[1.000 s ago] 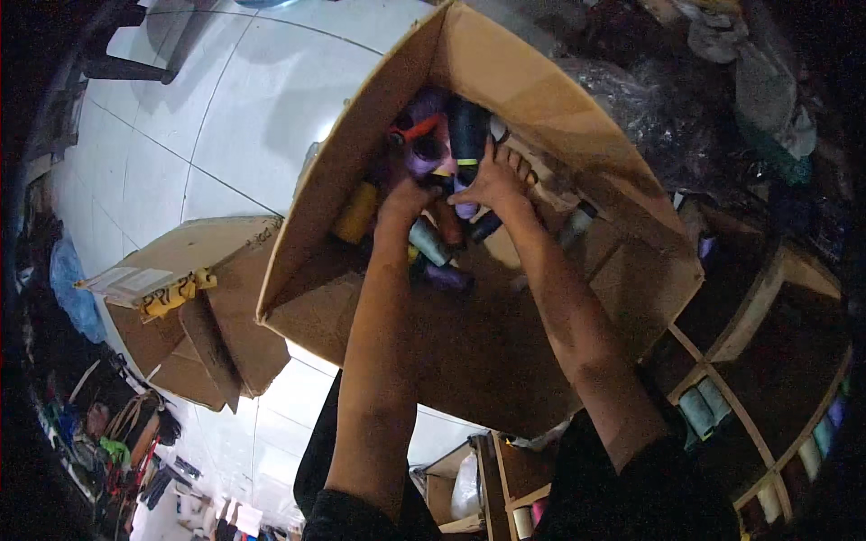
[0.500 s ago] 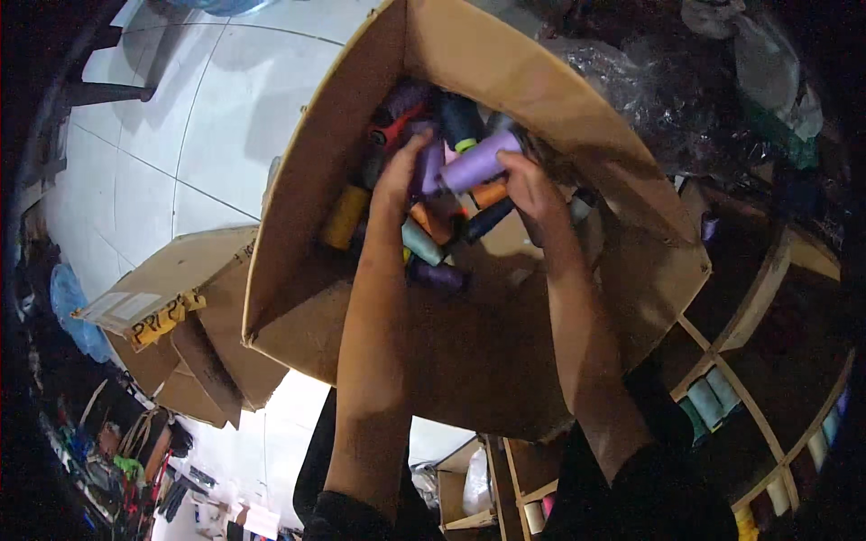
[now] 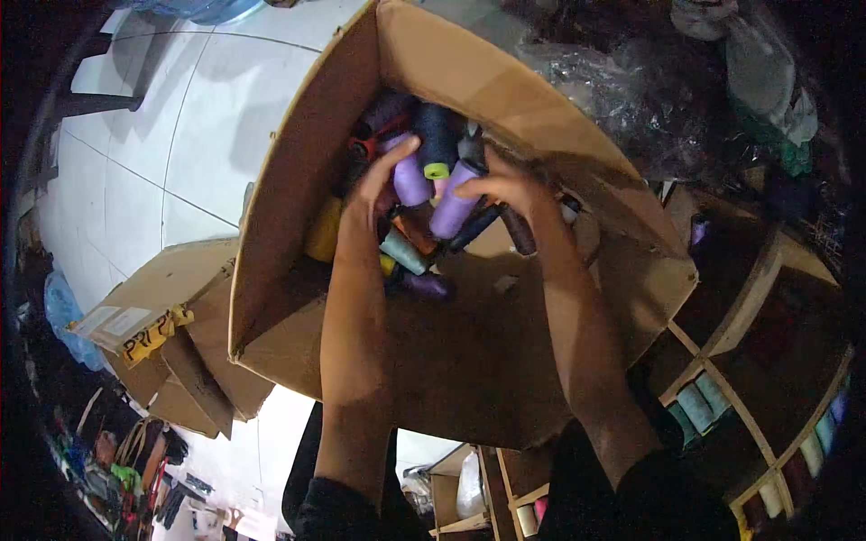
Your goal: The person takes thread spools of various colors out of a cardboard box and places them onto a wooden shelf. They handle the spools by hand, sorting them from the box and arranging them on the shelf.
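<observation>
Inside a large open cardboard box (image 3: 505, 397), both my hands are among thread spools. My right hand (image 3: 514, 191) is closed on a lilac thread spool (image 3: 456, 206), tilted over the pile. My left hand (image 3: 374, 180) is closed around another lilac thread spool (image 3: 411, 183); part of its grip is hidden. Between and behind them stands a dark navy spool (image 3: 435, 135) with a yellow-green end. Below lie a pale teal spool (image 3: 403, 252), an orange spool (image 3: 416, 227) and a purple spool (image 3: 428, 285). A mustard yellow spool (image 3: 323, 233) rests by the box's left wall.
A smaller cardboard box (image 3: 203, 361) with taped flaps stands on the white tiled floor (image 3: 216, 117) at left. Wooden shelving (image 3: 708, 352) at lower right holds teal spools (image 3: 699, 403). Clear plastic wrapping (image 3: 622, 99) lies behind the box. Mixed clutter (image 3: 126, 460) fills the lower left.
The right hand's lilac spool has turned from nearly level to more upright. My left hand's lilac spool shows more fully. The whole view has shifted slightly.
</observation>
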Demonstrator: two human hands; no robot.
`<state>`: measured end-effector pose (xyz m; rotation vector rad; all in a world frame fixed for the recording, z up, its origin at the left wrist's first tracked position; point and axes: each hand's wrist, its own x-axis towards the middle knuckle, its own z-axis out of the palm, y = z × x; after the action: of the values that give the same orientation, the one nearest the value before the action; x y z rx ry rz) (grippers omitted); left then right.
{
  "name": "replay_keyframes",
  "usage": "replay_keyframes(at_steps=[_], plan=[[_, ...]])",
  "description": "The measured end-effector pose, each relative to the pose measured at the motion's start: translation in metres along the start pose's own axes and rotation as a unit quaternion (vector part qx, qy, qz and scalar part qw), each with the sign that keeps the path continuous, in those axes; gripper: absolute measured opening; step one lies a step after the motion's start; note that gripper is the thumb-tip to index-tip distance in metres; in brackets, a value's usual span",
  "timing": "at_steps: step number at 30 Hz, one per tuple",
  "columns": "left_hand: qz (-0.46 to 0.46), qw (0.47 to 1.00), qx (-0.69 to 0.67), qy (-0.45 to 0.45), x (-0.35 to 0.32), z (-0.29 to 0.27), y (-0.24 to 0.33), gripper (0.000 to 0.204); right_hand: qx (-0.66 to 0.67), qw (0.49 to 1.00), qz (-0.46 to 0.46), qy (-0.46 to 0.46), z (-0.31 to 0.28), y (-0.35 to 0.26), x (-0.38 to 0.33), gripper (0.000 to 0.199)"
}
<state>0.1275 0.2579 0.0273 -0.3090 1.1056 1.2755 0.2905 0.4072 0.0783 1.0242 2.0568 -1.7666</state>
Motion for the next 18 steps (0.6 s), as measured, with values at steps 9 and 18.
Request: replay_keyframes(at_steps=[9, 18], plan=[[0.005, 0.993, 0.095, -0.064, -0.094, 0.032, -0.015, 0.049, 0.017, 0.997, 0.008, -0.07, 0.022, -0.073, -0.096, 0.102], [0.105, 0.994, -0.018, -0.023, -0.248, 0.08, -0.027, 0.051, 0.059, 0.991, -0.117, 0.003, 0.005, -0.208, -0.215, 0.117]])
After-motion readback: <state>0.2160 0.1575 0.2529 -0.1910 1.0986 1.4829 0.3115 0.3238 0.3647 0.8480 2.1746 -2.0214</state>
